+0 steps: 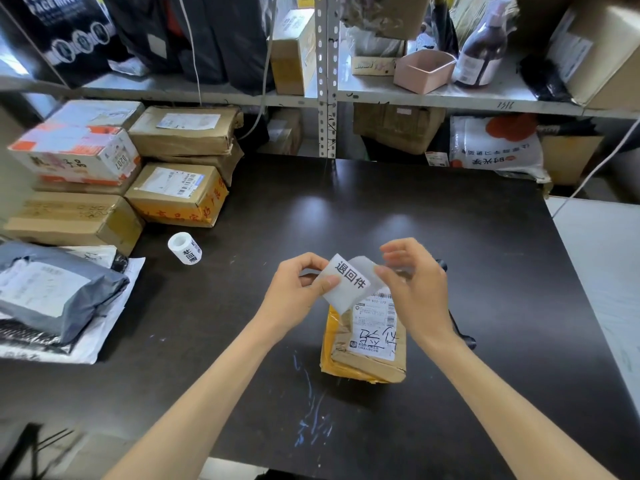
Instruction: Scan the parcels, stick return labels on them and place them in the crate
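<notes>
The left hand [298,289] pinches the return label [349,277] and the right hand [412,282] pinches its backing [363,263], both just above the parcel [363,344]. The parcel lies on the desk [450,230], directly beneath, its long axis toward the person.

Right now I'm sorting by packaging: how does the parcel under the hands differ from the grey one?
The cardboard parcel is a yellow-taped box; the grey parcel is a plastic bag. The cardboard parcel lies flat on the table; the grey parcel rests on other mailers. Both show white shipping labels.

head view, angled down, close over table [346,209]
</notes>
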Available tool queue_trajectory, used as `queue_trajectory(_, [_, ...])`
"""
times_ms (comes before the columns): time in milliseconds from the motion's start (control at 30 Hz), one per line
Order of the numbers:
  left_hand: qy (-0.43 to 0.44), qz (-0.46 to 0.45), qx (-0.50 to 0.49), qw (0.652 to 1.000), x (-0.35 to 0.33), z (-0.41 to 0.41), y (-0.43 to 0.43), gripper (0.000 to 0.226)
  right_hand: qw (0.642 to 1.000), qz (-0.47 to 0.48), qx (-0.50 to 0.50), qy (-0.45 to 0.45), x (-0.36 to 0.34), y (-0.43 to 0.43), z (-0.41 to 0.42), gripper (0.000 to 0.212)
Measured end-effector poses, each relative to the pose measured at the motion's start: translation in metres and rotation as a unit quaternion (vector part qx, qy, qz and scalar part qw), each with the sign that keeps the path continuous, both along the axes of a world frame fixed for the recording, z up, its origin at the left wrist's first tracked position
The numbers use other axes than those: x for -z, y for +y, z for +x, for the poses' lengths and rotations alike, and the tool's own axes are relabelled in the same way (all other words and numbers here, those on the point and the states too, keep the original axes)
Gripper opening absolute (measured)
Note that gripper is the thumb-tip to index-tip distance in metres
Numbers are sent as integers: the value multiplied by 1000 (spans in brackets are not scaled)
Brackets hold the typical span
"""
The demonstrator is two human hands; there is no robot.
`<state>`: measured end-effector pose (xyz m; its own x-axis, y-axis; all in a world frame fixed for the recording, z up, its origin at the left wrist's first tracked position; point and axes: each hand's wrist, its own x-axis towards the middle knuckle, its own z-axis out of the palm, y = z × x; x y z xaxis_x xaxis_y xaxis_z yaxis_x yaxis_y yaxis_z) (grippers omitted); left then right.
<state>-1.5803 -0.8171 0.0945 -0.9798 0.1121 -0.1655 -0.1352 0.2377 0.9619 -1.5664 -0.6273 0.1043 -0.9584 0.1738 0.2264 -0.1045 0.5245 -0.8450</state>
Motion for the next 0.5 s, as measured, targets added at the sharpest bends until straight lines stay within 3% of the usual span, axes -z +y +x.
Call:
queue_trajectory(67, [-2, 1, -12, 1000, -1, 0, 0, 12, 980, 143, -39, 136, -1, -4, 6, 14])
queue_trajectory(167, [8, 0, 6, 1000, -3, 1, 3, 14, 954, 237, -125, 137, -1, -13, 10, 20])
queue_trajectory(333, [16, 0, 36, 999, -6, 2, 1, 14, 975, 174, -123, 62, -3, -13, 5, 29])
queue_trajectory(500, [16, 4, 38, 999, -8, 2, -2, 26, 966, 172, -192, 29, -3, -8, 1, 14])
